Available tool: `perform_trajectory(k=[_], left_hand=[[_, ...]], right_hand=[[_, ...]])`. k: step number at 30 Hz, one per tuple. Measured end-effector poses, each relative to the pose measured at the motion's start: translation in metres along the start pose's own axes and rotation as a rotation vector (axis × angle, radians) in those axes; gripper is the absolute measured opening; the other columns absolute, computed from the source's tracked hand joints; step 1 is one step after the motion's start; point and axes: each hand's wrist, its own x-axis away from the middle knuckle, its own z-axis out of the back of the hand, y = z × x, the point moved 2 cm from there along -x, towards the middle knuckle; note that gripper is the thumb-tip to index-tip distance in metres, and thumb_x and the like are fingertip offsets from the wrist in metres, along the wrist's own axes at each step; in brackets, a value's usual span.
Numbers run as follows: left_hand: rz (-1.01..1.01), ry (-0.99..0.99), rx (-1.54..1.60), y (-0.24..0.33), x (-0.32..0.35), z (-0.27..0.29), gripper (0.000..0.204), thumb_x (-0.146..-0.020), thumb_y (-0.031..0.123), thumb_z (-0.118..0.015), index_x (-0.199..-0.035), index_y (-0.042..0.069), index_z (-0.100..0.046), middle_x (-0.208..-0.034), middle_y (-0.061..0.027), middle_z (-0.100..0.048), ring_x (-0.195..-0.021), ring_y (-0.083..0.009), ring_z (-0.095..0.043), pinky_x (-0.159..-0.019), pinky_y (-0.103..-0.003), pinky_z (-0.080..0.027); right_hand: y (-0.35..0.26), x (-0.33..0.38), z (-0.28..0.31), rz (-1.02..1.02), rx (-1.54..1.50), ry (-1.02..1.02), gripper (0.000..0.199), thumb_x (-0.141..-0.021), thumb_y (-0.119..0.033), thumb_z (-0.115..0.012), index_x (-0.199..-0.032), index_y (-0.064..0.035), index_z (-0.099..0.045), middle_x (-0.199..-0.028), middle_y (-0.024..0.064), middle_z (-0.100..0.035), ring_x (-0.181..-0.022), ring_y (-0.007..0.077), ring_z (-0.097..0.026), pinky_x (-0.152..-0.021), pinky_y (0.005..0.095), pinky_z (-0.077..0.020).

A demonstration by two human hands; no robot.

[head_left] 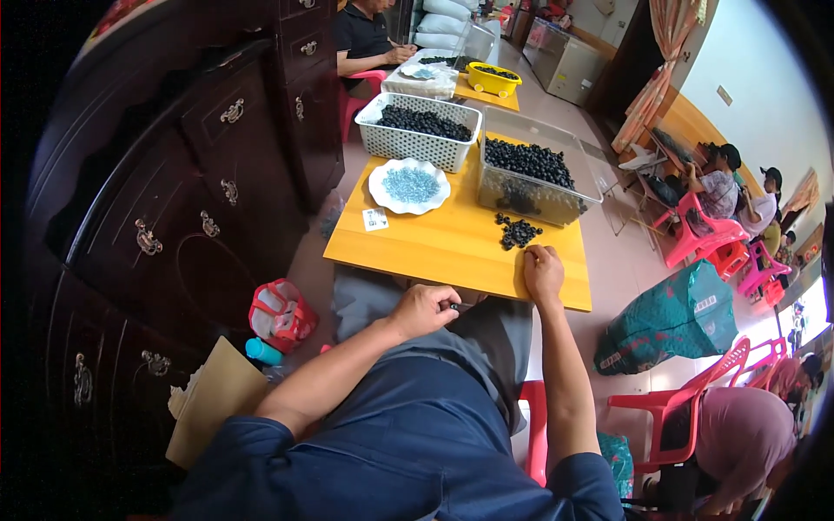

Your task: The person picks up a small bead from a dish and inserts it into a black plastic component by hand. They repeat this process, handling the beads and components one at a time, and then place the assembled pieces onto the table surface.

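Note:
My left hand point(424, 312) is over my lap, just off the table's near edge. Its fingers are closed on a small black round piece point(454, 306), which sticks out between thumb and forefinger. At the front right of the yellow table point(434, 265) rests my right hand point(545, 274), fingers curled together; what they hold, if anything, is hidden. Just beyond it lies a loose pile of small black pieces point(519, 234). Behind that pile stands a clear plastic bin point(543, 208) of black pieces. To its left is a white scalloped plate point(379, 193) with small pale-blue translucent bits point(411, 184).
A white perforated basket point(408, 141) of black pieces stands at the back left, and a small white card point(375, 219) lies before the plate. Dark wooden cabinets point(191, 174) line the left. A green sack point(669, 321) is on the floor at right. Other people sit nearby.

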Motion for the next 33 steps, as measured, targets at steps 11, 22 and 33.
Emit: perform_trajectory(k=[11, 22, 33], left_hand=[[-0.009, -0.005, -0.004, -0.003, -0.001, -0.002, 0.021, -0.082, 0.013, -0.078, -0.099, 0.003, -0.073, -0.079, -0.0109, -0.073, -0.071, -0.0185, -0.071, -0.067, -0.032, -0.056], [0.006, 0.055, 0.030, -0.001, -0.001, 0.003, 0.019, -0.077, 0.008, -0.078, -0.093, 0.001, -0.070, -0.072, -0.0116, -0.070, -0.065, -0.0230, -0.069, -0.062, -0.035, -0.054], [0.051, 0.068, 0.097, 0.001, -0.003, -0.001, 0.016, -0.077, 0.006, -0.079, -0.089, 0.002, -0.070, -0.067, -0.0016, -0.062, -0.060, -0.0076, -0.058, -0.057, -0.026, -0.048]], right_hand=[[0.005, -0.001, -0.004, 0.021, 0.033, -0.017, 0.011, -0.093, -0.016, -0.064, -0.100, -0.0080, -0.068, -0.094, 0.0165, -0.069, -0.085, 0.0361, -0.068, -0.075, 0.0428, -0.0537], [-0.010, 0.041, 0.023, -0.340, -0.857, -0.240, 0.009, -0.097, -0.009, -0.066, -0.104, -0.0023, -0.067, -0.091, -0.0040, -0.067, -0.080, 0.0037, -0.058, -0.072, 0.0214, -0.0475], [-0.065, 0.097, 0.019, -0.343, -1.081, -0.566, 0.014, -0.099, -0.011, -0.067, -0.111, -0.0034, -0.067, -0.099, -0.0018, -0.068, -0.085, 0.0064, -0.060, -0.078, 0.0228, -0.0493]])
